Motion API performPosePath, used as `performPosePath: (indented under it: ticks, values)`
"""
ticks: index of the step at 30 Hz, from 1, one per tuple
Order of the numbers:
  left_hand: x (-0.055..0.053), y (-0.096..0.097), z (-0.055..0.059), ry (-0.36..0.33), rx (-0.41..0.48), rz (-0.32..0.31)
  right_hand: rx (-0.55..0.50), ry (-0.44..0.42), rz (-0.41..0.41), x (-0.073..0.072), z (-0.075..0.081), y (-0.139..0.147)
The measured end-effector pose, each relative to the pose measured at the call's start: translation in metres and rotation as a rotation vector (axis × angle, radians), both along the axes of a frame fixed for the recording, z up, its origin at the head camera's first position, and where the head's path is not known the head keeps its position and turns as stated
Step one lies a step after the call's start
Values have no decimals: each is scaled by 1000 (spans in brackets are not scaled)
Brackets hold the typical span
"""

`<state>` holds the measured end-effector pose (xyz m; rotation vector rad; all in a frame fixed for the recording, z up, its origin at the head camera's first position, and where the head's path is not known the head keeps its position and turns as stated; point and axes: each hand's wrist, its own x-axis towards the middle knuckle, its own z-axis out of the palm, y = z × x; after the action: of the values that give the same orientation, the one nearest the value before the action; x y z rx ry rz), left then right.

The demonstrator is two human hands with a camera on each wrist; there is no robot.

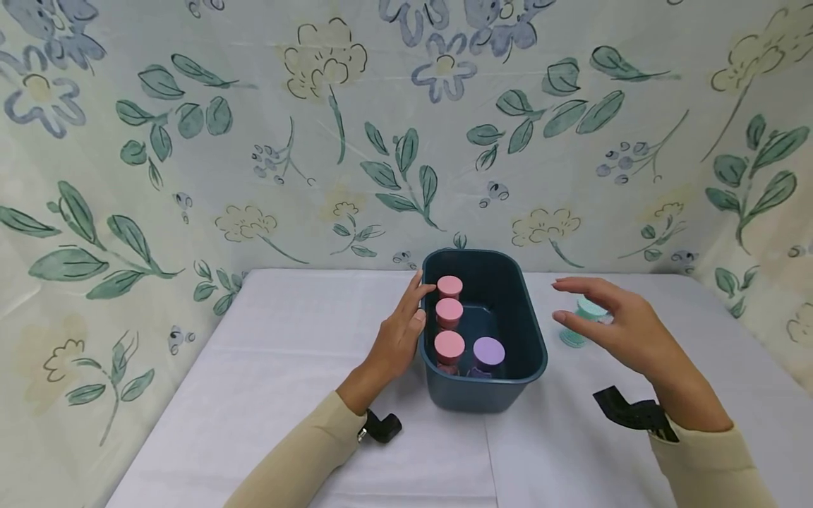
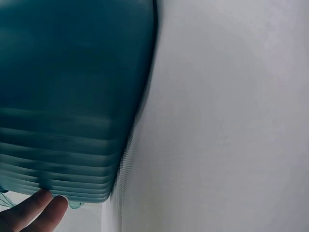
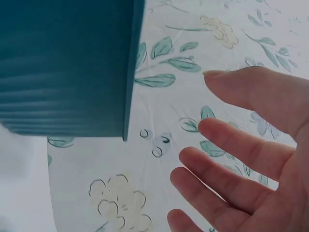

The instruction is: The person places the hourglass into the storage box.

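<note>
A dark blue plastic bin (image 1: pixel 533 339) stands on the white-covered table. Inside it, three small jars with pink lids (image 1: pixel 449 310) line the left wall, and a jar with a purple lid (image 1: pixel 488 352) sits at the near right. My left hand (image 1: pixel 396 335) rests against the bin's left side, fingers extended along the rim; the left wrist view has its fingertips (image 2: pixel 59 205) at the ribbed wall. To the right of the bin, my right hand (image 1: pixel 625 328) is held in the air with thumb and fingers apart, holding nothing. Behind it, partly hidden, stands a jar with a teal lid (image 1: pixel 574 337).
A white cloth (image 1: pixel 305 331) covers the table. Behind it and along both sides hangs a floral curtain (image 1: pixel 254 169), close to the bin's far end. Each wrist carries a black camera mount (image 1: pixel 635 413).
</note>
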<state>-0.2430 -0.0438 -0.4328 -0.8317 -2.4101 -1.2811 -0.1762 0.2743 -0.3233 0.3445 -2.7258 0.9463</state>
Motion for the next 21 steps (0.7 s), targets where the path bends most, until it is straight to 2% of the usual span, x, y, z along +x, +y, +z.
performPosePath:
  ticks: [3, 14, 21]
  values:
    - [0, 0, 0, 1, -1, -2, -2, -2, -34, 0, 1, 7]
    - [0, 0, 0, -6, -1, -9, -24, 39, -55, -6, -6, 28]
    - [-1, 0, 0, 9, -4, -2, -20, 19, -75, -11, -9, 39]
